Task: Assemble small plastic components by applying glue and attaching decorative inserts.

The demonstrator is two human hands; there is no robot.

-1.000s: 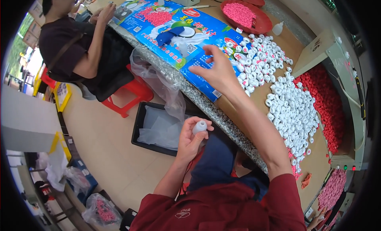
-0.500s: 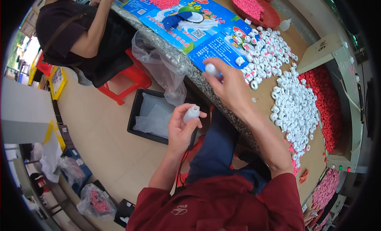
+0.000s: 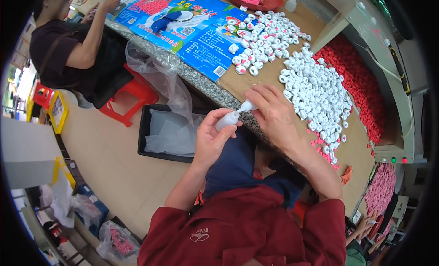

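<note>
My left hand [image 3: 208,140] is closed around a small white plastic bottle [image 3: 227,122], its open mouth tilted up and to the right. In my right hand [image 3: 276,115] is a second small white bottle [image 3: 248,106] with a narrow tip, pinched between thumb and fingers. That tip points at the open mouth and is at or just touching its rim; I cannot tell whether it is inside. Right of my hands lies a heap of white ring-shaped pieces [image 3: 315,90] on the brown tabletop [image 3: 270,80], some with pink in them.
A blue printed sheet [image 3: 201,48] covers the far table. Beyond it stands a red bowl [image 3: 272,1] of pink pieces. Red pieces [image 3: 354,90] fill a box at right. Below the granite edge [image 3: 201,80] sits a black bin [image 3: 142,133]. Another person [image 3: 68,51] sits at left.
My right hand has come down toward my left, bringing its bottle's tip to the other bottle's mouth. The view has shifted, so the table appears further up and left.
</note>
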